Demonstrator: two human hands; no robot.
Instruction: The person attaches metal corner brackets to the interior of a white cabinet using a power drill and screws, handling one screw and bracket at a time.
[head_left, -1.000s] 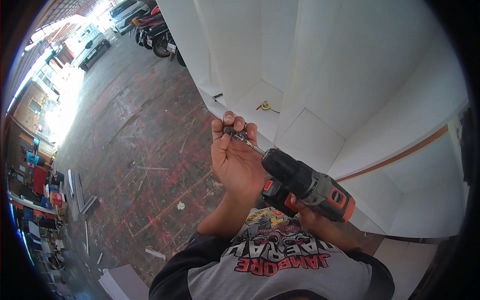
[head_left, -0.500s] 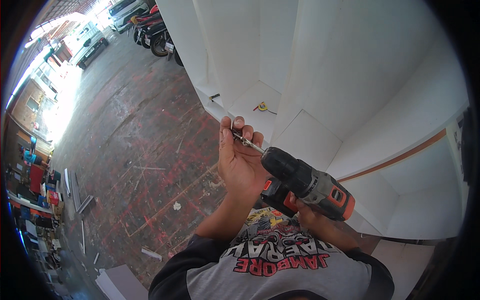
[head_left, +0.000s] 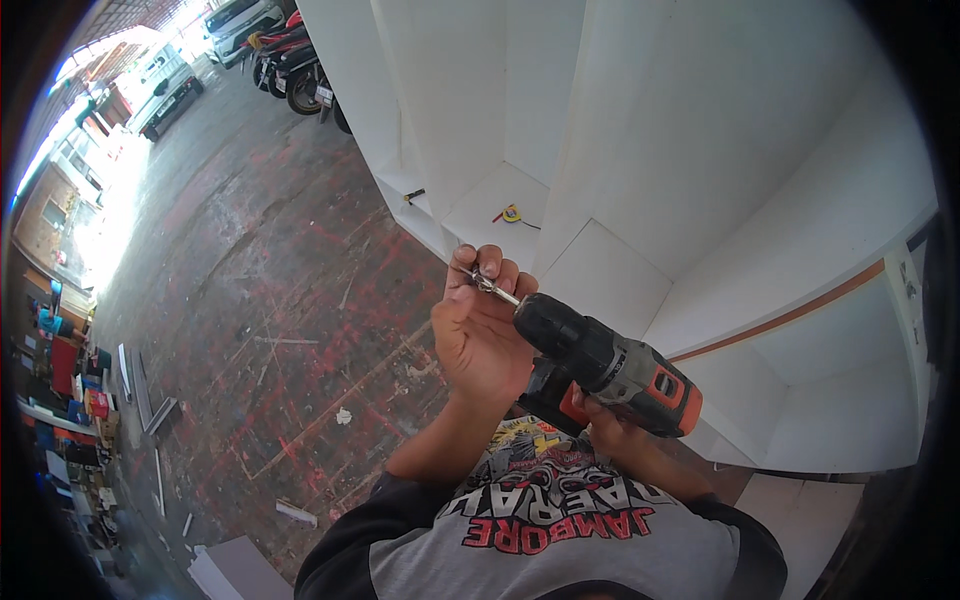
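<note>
My left hand [head_left: 475, 340] is raised at the middle, fingers curled round small metal pieces [head_left: 480, 281], probably screws, partly hidden, at the tip of the drill's bit [head_left: 508, 297]. My right hand [head_left: 608, 428] grips a black, grey and orange cordless drill [head_left: 610, 365] from below, most of that hand hidden behind it; the bit points up and left into the left fingers. Beyond the hands stands a white cabinet [head_left: 650, 140] with open compartments. A yellow tape measure [head_left: 510, 214] lies on its bottom panel, and a small dark and yellow tool [head_left: 414, 196] sits on a ledge to the left.
A worn, red-stained concrete floor [head_left: 290, 260] stretches left, with loose strips [head_left: 160, 415] and a pale board [head_left: 232, 570] on it. Motorcycles [head_left: 300, 85], a car [head_left: 240, 30] and a truck [head_left: 165, 95] are parked farther back. Piled clutter [head_left: 75, 400] lines the left side.
My left fingertips have moved a little down and right, closing further round the pieces at the bit. The view has shifted slightly; the drill is held at much the same angle.
</note>
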